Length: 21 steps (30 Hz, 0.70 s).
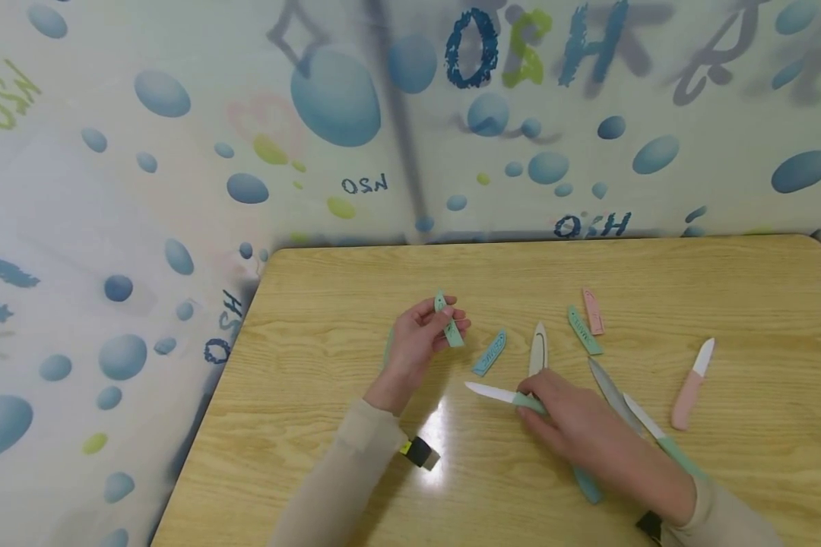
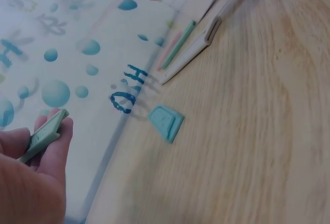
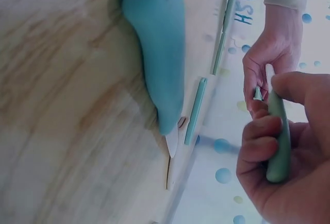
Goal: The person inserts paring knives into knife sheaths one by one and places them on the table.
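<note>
My left hand pinches a pale green knife sheath between thumb and fingers; the left wrist view shows the sheath from the side. My right hand grips a paring knife by its green handle. Its white blade points left, below the sheath and apart from it. Between the hands lies a blue sheath. A whitish, pointed piece sticks out beyond my right hand, which partly covers it. Below that hand shows a blue handle.
Right of my hand lie a grey blade, a green-handled knife and a pink-handled knife. Farther back are a green sheath and a pink sheath. A patterned curtain hangs behind the wooden table.
</note>
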Tool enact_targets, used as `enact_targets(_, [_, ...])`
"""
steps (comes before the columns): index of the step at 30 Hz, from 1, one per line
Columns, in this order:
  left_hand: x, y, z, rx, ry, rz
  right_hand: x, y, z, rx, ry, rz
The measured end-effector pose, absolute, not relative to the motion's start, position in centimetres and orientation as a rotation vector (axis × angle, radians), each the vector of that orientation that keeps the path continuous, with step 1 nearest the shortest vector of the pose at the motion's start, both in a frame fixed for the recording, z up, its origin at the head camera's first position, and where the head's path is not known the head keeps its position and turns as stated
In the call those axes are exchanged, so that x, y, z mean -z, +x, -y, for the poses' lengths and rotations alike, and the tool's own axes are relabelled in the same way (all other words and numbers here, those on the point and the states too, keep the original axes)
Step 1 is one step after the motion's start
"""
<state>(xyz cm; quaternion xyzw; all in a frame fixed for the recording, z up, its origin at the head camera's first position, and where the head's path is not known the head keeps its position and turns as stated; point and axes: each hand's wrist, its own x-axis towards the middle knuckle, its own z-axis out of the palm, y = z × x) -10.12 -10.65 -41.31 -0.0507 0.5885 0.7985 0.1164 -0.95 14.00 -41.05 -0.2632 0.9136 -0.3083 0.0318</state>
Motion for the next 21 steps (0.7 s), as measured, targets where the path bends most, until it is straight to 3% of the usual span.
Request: enact_targets(21, [41.6, -8.8, 8.6, -2.442, -0.197, -1.488, 41.4, -1.0, -14.2, 0.914, -0.672, -2.953])
